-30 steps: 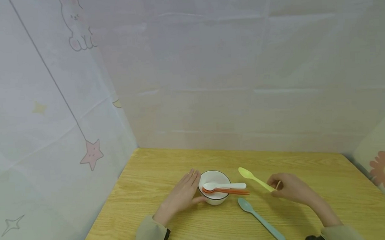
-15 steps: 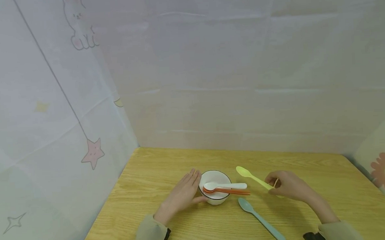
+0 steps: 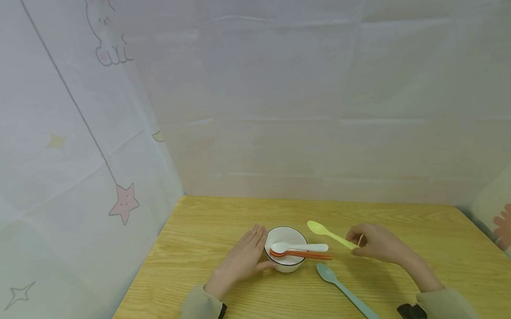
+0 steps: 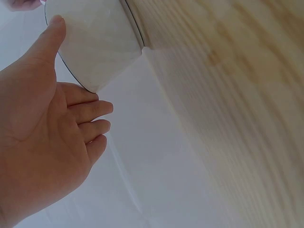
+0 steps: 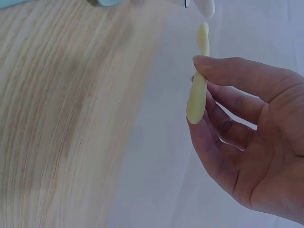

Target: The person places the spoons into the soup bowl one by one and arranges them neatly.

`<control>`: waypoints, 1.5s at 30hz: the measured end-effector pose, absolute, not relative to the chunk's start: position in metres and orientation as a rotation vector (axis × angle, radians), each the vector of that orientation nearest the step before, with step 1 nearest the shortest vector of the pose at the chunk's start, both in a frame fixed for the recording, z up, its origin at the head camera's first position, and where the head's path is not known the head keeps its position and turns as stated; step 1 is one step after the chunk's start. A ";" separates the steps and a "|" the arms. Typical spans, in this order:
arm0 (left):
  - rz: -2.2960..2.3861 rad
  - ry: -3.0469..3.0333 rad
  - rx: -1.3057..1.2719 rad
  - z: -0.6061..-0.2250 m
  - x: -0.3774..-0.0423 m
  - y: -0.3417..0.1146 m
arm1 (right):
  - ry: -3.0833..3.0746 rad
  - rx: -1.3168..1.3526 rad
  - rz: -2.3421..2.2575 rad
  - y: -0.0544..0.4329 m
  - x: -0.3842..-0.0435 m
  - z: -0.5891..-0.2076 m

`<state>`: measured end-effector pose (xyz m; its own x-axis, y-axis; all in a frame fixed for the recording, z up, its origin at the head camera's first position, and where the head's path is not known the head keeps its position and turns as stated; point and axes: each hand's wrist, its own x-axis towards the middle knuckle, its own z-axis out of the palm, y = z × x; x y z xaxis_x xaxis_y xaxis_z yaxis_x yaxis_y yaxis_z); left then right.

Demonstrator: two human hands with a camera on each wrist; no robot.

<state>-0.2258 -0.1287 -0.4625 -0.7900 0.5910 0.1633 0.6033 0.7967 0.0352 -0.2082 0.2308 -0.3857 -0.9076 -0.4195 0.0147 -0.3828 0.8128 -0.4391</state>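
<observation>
Slightly right of centre in the head view is a white bowl (image 3: 286, 237) with a dark rim. My left hand (image 3: 241, 258) rests against the bowl's left side, fingers straight and thumb toward its front. A white spoon (image 3: 304, 248) and an orange utensil (image 3: 307, 255), whose exact kind I cannot tell, lie in the bowl with their handles over its right rim. My right hand (image 3: 376, 242) pinches a yellow spoon (image 3: 329, 233) by its handle, the spoon's bowl end pointing left. In the right wrist view, thumb and fingertips hold the yellow spoon (image 5: 198, 95).
A pale teal spoon (image 3: 349, 293) lies slantwise on the wooden table (image 3: 261, 302), in front of and right of the bowl. Printed cloth (image 3: 279, 106) hangs along the table's back and sides.
My right hand has moved a little left and away from me, bringing the yellow spoon nearer the bowl. The left hand, the bowl and the teal spoon stay in place.
</observation>
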 end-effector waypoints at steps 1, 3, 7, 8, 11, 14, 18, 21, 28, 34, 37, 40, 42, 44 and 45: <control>-0.128 -2.841 -0.949 -0.462 -0.226 -0.129 | 2.913 -0.652 -0.679 0.230 -0.209 -0.386; -0.127 -2.843 -0.951 -0.462 -0.226 -0.128 | 2.916 -0.673 -0.674 0.229 -0.210 -0.386; -0.125 -2.845 -0.950 -0.462 -0.225 -0.128 | 2.920 -0.697 -0.667 0.226 -0.212 -0.386; -0.126 -2.845 -0.949 -0.462 -0.225 -0.128 | 2.920 -0.698 -0.663 0.225 -0.213 -0.386; -0.124 -2.847 -0.946 -0.461 -0.225 -0.128 | 2.920 -0.696 -0.656 0.223 -0.214 -0.385; -0.118 -2.846 -0.946 -0.462 -0.226 -0.128 | 2.921 -0.708 -0.650 0.220 -0.215 -0.384; -0.111 -2.848 -0.946 -0.463 -0.227 -0.128 | 2.914 -0.744 -0.648 0.218 -0.216 -0.382; -0.115 -2.852 -0.945 -0.464 -0.227 -0.128 | 2.906 -0.761 -0.646 0.216 -0.217 -0.381; -0.123 -2.860 -0.942 -0.463 -0.226 -0.128 | 2.896 -0.749 -0.646 0.211 -0.219 -0.378; -0.131 -2.854 -0.947 -0.462 -0.225 -0.129 | 2.873 -0.765 -0.649 0.207 -0.221 -0.376; -0.142 -2.853 -0.949 -0.462 -0.225 -0.129 | 2.870 -0.783 -0.633 0.205 -0.222 -0.376; -0.156 -2.854 -0.947 -0.462 -0.225 -0.129 | 2.870 -0.805 -0.614 0.203 -0.223 -0.374; -0.158 -2.856 -0.947 -0.461 -0.225 -0.129 | 2.867 -0.819 -0.607 0.201 -0.223 -0.373; -0.162 -2.856 -0.950 -0.461 -0.225 -0.129 | 2.861 -0.828 -0.604 0.199 -0.222 -0.371; -0.164 -2.857 -0.953 -0.461 -0.225 -0.129 | 2.859 -0.831 -0.601 0.198 -0.222 -0.370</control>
